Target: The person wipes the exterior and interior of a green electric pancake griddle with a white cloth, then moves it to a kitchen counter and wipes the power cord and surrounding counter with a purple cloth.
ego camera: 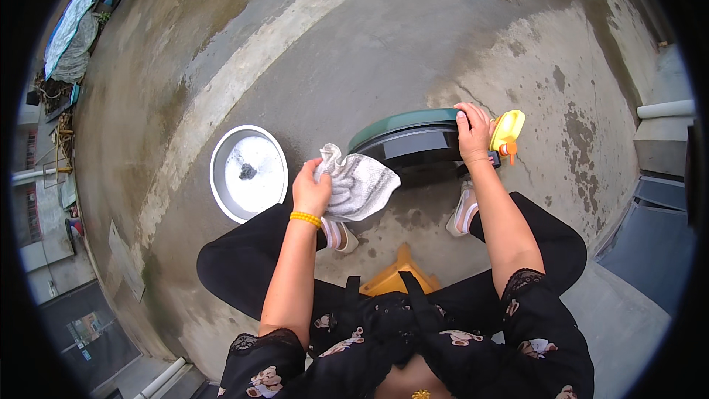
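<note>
My left hand point(312, 187) holds a crumpled grey-and-white cloth point(363, 187) by one end, and the rest of it hangs to the right. The cloth's far edge comes close to a dark green and black appliance point(412, 141) standing on the ground before me; I cannot tell its exact kind. My right hand point(473, 132) grips the appliance's upper right end, fingers over the green edge. Just beyond that hand is a yellow plastic bottle point(508, 128) with an orange cap, partly hidden. Left of the cloth, a round metal basin point(215, 174) holds white suds and a dark scrubber point(247, 171).
The concrete ground point(388, 61) has wet and dry patches. Between my legs is a yellow-orange stool point(403, 266), partly hidden by my clothes. My shoes flank the space below the appliance. At far left lies a pile under a plastic sheet point(72, 33); a white pipe point(664, 109) is at right.
</note>
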A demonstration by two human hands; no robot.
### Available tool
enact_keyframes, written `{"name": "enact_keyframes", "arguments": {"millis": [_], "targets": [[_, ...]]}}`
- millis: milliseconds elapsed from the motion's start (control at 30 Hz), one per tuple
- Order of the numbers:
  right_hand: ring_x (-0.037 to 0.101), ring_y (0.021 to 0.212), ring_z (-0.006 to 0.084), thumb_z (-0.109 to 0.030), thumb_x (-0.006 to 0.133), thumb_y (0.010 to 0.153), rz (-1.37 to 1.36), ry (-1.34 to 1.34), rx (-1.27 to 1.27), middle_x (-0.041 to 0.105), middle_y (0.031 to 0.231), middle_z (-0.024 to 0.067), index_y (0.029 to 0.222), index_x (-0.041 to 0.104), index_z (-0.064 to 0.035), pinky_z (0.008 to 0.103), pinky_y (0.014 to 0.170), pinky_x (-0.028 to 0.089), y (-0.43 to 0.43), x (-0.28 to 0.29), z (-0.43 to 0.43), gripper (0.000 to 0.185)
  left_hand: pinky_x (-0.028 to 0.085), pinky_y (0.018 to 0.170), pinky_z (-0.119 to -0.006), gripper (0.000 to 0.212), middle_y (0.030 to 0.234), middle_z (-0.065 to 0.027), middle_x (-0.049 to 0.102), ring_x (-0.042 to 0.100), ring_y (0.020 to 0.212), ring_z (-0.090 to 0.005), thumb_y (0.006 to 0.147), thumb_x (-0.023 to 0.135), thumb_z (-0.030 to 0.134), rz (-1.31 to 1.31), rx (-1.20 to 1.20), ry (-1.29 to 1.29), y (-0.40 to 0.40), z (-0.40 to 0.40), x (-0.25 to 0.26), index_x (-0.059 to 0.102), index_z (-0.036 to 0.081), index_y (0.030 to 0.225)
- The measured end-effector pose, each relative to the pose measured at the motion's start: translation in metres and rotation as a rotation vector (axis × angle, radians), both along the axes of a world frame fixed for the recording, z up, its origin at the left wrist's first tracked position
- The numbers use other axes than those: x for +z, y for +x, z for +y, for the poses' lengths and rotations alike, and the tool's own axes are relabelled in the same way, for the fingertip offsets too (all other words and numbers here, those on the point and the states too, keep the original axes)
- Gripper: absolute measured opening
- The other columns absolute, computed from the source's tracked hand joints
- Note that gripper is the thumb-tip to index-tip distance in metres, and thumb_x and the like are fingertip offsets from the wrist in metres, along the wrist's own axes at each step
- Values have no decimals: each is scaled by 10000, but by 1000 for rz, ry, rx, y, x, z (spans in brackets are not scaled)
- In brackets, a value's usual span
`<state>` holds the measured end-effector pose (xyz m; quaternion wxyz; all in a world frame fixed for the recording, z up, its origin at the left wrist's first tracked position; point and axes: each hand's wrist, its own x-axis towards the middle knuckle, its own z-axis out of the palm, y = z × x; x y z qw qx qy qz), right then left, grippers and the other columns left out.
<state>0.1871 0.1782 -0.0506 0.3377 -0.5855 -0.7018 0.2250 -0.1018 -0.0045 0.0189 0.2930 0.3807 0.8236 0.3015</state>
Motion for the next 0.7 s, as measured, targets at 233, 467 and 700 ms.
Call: {"name": "enact_keyframes", "arguments": {"millis": [233,467,700], "targets": [[449,1102,205,-285,528,820,-10,-16,1,580,1054,-38,928,610,-205,583,979,160,-4,4,-2,158,446,716,-231,308,937,-63,592,558,799,-110,808,499,36,-493,298,445,-72,31,107,494,-29,1109],[444,1111,207,-289,525,822,0,1,55,579,1075,-36,954,612,-207,543,996,141,-3,0,-3,179,436,782,-252,318,1010,-69,562,537,885,-124,828,508,55,-296,359,536,-150,18,132,472,-17,1136],[432,1127,200,-280,523,821,-40,-1,97,571,1081,-34,955,607,-202,545,1009,115,-19,13,-10,176,460,746,-283,335,954,-92,583,560,836,-158,800,541,105,116,450,323,-230,-7,96,492,-16,1110]]}}
